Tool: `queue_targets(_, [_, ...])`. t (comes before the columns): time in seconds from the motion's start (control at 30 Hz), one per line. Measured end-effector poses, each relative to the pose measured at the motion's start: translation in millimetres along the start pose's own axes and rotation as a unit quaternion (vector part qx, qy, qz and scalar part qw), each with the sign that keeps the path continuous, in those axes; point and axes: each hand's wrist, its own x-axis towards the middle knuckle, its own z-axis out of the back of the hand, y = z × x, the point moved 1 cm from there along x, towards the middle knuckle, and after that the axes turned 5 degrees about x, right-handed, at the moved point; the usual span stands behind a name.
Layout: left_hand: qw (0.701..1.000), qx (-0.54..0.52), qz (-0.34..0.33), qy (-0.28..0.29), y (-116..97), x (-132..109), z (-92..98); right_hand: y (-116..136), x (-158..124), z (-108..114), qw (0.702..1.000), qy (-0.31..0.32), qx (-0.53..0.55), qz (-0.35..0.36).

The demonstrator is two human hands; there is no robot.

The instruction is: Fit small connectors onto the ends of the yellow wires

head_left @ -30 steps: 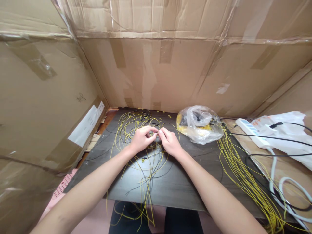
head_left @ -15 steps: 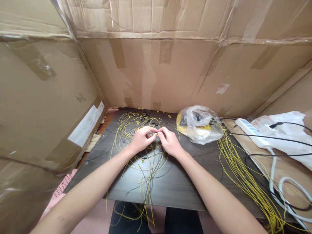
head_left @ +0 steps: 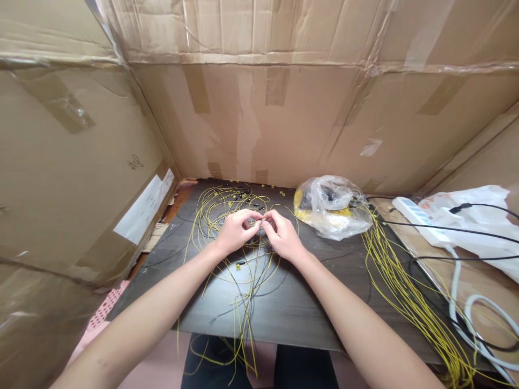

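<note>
**Pinched between two hands: a small piece (head_left: 263,220) is sitting at centre**

The small piece is sitting above the yellow wires (head_left: 211,219), and the fingers are covering most of it, so its shape, and any join to a wire, is not showing clearly. The left hand (head_left: 238,232) is pinching it with thumb and forefinger, and the right hand (head_left: 283,233) is pinching it from the opposite side. Each grip is grasping by the tips alone, probably because so tiny a part is leaving no room for more.

Below, the wires are lying in loose loops, some ends hanging over the near edge of the bench (head_left: 312,308), likely for being so long. A connector (head_left: 238,266) is lying nearer the person than the hands, while yellow bits (head_left: 283,193) are dotting the far edge.

To the right, a clear bag (head_left: 334,221) is resting beside a wire bundle (head_left: 399,289), which is seemingly being kept apart from the loops. Farther right, a power strip (head_left: 419,221) is lying by a white bag (head_left: 486,216). Cardboard walls (head_left: 251,124) are enclosing the bench.
</note>
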Motion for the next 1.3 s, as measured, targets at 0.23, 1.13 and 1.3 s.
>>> queue_targets(0.23, [1.0, 0.0, 0.001, 0.004, -0.2, -0.1, -0.7, -1.8, 0.4, 0.7, 1.0, 0.004, -0.012, 0.003])
queue_targets(1.13, [1.0, 0.003, 0.002, 0.014, 0.2, -0.7, -0.8, -6.3, 0.7, -0.5, 1.0, 0.009, -0.023, 0.0])
queue_targets(1.3, [1.0, 0.006, 0.004, 0.017, 0.2, -0.8, -1.0, -6.0, 0.5, -0.5, 1.0, 0.011, -0.02, -0.006])
